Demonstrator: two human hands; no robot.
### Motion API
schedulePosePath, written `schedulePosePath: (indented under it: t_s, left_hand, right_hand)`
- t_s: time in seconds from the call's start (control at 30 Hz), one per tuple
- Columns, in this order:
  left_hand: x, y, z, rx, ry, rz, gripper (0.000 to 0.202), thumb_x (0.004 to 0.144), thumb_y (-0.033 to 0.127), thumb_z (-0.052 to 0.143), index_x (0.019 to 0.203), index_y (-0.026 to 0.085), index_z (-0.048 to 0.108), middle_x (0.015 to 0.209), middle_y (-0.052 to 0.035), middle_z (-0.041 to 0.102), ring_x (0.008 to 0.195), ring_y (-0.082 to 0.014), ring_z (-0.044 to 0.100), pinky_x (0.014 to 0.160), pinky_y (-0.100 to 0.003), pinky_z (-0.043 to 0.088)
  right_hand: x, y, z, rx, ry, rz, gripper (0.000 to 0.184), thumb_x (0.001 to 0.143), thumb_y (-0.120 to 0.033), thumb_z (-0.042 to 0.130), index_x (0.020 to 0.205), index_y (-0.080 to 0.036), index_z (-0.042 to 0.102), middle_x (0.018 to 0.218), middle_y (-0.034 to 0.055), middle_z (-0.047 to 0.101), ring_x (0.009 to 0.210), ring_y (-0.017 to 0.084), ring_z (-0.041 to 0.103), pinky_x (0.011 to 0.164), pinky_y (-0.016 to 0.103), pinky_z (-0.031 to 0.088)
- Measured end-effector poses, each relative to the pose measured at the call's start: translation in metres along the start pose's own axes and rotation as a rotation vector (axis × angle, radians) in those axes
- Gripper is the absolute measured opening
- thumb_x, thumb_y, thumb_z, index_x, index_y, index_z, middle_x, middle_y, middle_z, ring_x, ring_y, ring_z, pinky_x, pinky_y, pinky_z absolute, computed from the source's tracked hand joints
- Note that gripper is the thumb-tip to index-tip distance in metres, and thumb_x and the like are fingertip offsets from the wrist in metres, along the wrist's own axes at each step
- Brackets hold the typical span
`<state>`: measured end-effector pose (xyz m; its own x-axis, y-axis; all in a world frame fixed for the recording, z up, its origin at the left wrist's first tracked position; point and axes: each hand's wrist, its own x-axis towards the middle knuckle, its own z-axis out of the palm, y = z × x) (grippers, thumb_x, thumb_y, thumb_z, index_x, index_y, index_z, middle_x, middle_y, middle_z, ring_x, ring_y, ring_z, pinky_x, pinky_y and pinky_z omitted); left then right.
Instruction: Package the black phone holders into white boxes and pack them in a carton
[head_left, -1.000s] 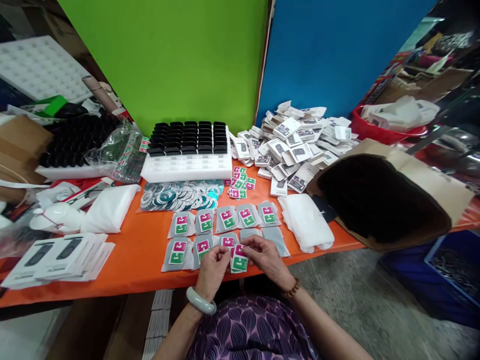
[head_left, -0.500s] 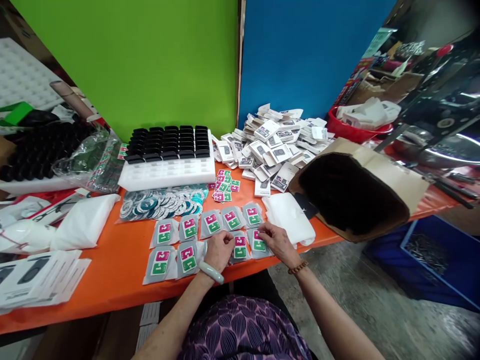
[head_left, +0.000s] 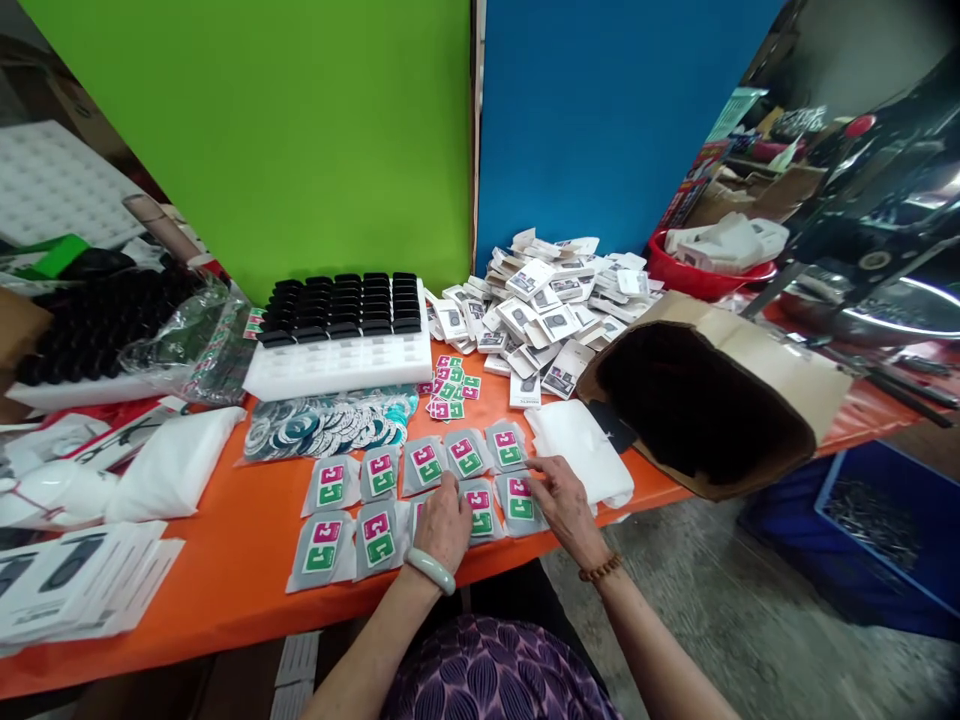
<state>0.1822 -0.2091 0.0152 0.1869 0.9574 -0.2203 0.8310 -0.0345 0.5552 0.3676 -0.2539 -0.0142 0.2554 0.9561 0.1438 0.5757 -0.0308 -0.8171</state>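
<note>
Small translucent pouches lie in two rows on the orange table, each with a pink-and-green sticker card marked 2 and 1 on it. My left hand (head_left: 445, 522), wearing a pale bangle, rests over the near row and partly covers a pouch; its fingers are curled together and what is under them is hidden. My right hand (head_left: 564, 503), with a bead bracelet, is at the right end of that row beside the last pouch (head_left: 520, 503). Its thumb and forefinger are apart at the pouch's edge. Loose sticker cards (head_left: 450, 385) lie in a pile behind the rows.
Behind are a bag of round rings (head_left: 330, 425), a white foam tray (head_left: 337, 365) of black parts and a heap of small white boxes (head_left: 547, 310). An open cardboard box (head_left: 750, 360) and a white foam stack (head_left: 581, 450) stand right. Flat boxes (head_left: 82, 580) lie left.
The view has tilted slightly upward. My left hand has shifted slightly right, from a pinch beside the sticker card to lying over the pouches. My right hand's fingers have come off the end sticker card.
</note>
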Motion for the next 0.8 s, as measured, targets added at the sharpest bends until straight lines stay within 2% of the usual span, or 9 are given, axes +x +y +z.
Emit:
schedulePosePath:
  t_s: [0.1, 0.17, 0.27, 0.4, 0.47, 0.63, 0.8]
  left_hand:
    - [-0.007, -0.006, -0.013, -0.035, 0.056, 0.002, 0.011, 0.082, 0.014, 0.045, 0.089, 0.021, 0.051, 0.07, -0.0047, 0.063, 0.07, -0.023, 0.063, 0.062, -0.029, 0.037]
    - [-0.014, -0.018, -0.025, -0.077, 0.123, -0.005, 0.008, 0.081, 0.017, 0.044, 0.086, 0.023, 0.048, 0.061, -0.0009, 0.057, 0.062, -0.0226, 0.061, 0.058, -0.029, 0.035]
    - [-0.03, -0.05, -0.046, -0.13, 0.237, -0.039, 0.004, 0.08, 0.024, 0.043, 0.083, 0.025, 0.043, 0.058, 0.001, 0.055, 0.057, -0.0221, 0.058, 0.057, -0.029, 0.036]
    - [-0.058, -0.103, -0.074, -0.178, 0.353, -0.172, 0.011, 0.075, 0.033, 0.047, 0.081, 0.026, 0.041, 0.059, 0.0003, 0.059, 0.061, -0.0234, 0.062, 0.061, -0.031, 0.041]
    - [-0.075, -0.125, -0.085, -0.208, 0.381, -0.238, 0.015, 0.074, 0.037, 0.047, 0.082, 0.026, 0.042, 0.056, 0.0013, 0.058, 0.057, -0.0232, 0.062, 0.06, -0.031, 0.042]
    - [-0.115, -0.163, -0.095, -0.352, 0.427, -0.303, 0.025, 0.072, 0.048, 0.048, 0.083, 0.025, 0.045, 0.052, 0.0029, 0.059, 0.046, -0.0213, 0.06, 0.054, -0.032, 0.045]
    - [-0.135, -0.186, -0.093, -0.477, 0.468, -0.334, 0.031, 0.07, 0.052, 0.049, 0.083, 0.024, 0.05, 0.053, 0.0017, 0.061, 0.045, -0.0213, 0.061, 0.049, -0.031, 0.047]
  right_hand:
    - [-0.007, 0.0, -0.004, 0.027, 0.125, 0.025, 0.027, 0.092, -0.038, 0.046, 0.102, -0.019, 0.062, 0.096, 0.0094, 0.062, 0.074, 0.019, 0.057, 0.071, 0.034, 0.049]
    - [-0.015, 0.003, -0.006, 0.045, 0.199, 0.054, 0.031, 0.09, -0.044, 0.048, 0.099, -0.018, 0.063, 0.092, 0.0092, 0.064, 0.07, 0.019, 0.056, 0.068, 0.034, 0.049]
    - [-0.029, 0.012, -0.004, 0.09, 0.236, 0.115, 0.036, 0.086, -0.05, 0.051, 0.095, -0.018, 0.063, 0.088, 0.0094, 0.065, 0.065, 0.019, 0.056, 0.063, 0.034, 0.05]
    - [-0.051, 0.02, 0.004, 0.104, 0.179, 0.151, 0.037, 0.082, -0.051, 0.055, 0.093, -0.018, 0.064, 0.086, 0.0093, 0.066, 0.058, 0.018, 0.055, 0.06, 0.036, 0.05]
    - [-0.061, 0.017, 0.01, 0.089, 0.166, 0.133, 0.035, 0.082, -0.05, 0.055, 0.093, -0.018, 0.065, 0.083, 0.0085, 0.066, 0.058, 0.019, 0.055, 0.06, 0.036, 0.05]
    - [-0.07, -0.009, 0.024, 0.12, 0.117, 0.048, 0.035, 0.079, -0.052, 0.057, 0.088, -0.019, 0.065, 0.076, 0.0078, 0.066, 0.059, 0.021, 0.056, 0.055, 0.034, 0.047]
    - [-0.049, -0.062, 0.042, 0.099, -0.079, -0.096, 0.03, 0.082, -0.048, 0.054, 0.081, -0.02, 0.063, 0.071, 0.0054, 0.064, 0.06, 0.019, 0.055, 0.055, 0.031, 0.045]
